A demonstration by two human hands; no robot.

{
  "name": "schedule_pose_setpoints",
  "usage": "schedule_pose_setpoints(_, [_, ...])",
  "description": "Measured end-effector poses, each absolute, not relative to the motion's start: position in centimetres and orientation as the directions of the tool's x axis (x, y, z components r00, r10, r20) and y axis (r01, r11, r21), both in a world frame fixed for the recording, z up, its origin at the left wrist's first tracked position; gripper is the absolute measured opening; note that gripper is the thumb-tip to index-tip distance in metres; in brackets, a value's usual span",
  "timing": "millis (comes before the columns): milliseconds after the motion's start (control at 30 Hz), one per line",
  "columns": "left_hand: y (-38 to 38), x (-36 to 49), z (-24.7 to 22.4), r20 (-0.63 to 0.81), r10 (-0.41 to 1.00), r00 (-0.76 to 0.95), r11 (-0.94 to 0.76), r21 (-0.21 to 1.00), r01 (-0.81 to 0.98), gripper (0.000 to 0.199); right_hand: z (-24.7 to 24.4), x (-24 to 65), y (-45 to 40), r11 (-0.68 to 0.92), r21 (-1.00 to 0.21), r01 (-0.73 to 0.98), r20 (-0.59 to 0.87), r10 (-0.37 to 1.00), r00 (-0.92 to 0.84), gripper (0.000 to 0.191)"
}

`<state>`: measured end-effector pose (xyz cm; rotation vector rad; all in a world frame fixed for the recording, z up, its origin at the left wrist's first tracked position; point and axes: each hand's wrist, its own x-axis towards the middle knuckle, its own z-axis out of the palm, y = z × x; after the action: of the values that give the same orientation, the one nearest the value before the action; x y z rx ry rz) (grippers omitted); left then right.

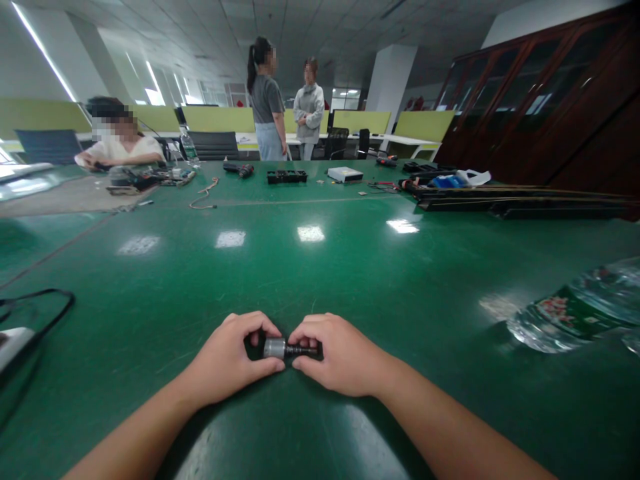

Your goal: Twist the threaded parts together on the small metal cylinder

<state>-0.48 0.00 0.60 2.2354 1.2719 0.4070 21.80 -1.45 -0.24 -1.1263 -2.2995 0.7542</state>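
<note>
A small metal part lies low over the green table [350,267], straight in front of me. It has a grey cylinder [275,348] at its left end and a thin dark ridged shaft [303,350] at its right end. Thumb and fingers of my left hand [233,357] close around the grey cylinder from the left. From the other side, my right hand [340,353] curls around the dark shaft, thumb below and fingers above. Both hands rest close to the tabletop, fingertips nearly meeting. Part of the shaft's far end is hidden in my right palm.
Clear plastic bottles [575,310] lie at the right. A black cable [50,293] and a white block [13,343] are at the left edge. Farther back are a power drill [239,169], a black bracket [287,176], a silver box [345,175], dark rails [500,199] and several people.
</note>
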Motion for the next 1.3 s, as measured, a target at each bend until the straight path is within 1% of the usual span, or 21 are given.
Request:
schedule_pose_setpoints(600, [0.05, -0.41, 0.69, 0.004, 0.855, 0.519, -0.427, 0.574, 0.699, 0.024, -0.42, 21.57, -1.46, 0.523, -0.619, 0.586, 0.160, 0.814, -0.558, 0.019])
schedule_pose_setpoints(1300, [0.13, -0.45, 0.48, 0.014, 0.853, 0.522, -0.435, 0.574, 0.694, 0.023, -0.41, 21.51, -1.51, 0.521, -0.616, 0.590, 0.156, 0.815, -0.557, 0.021])
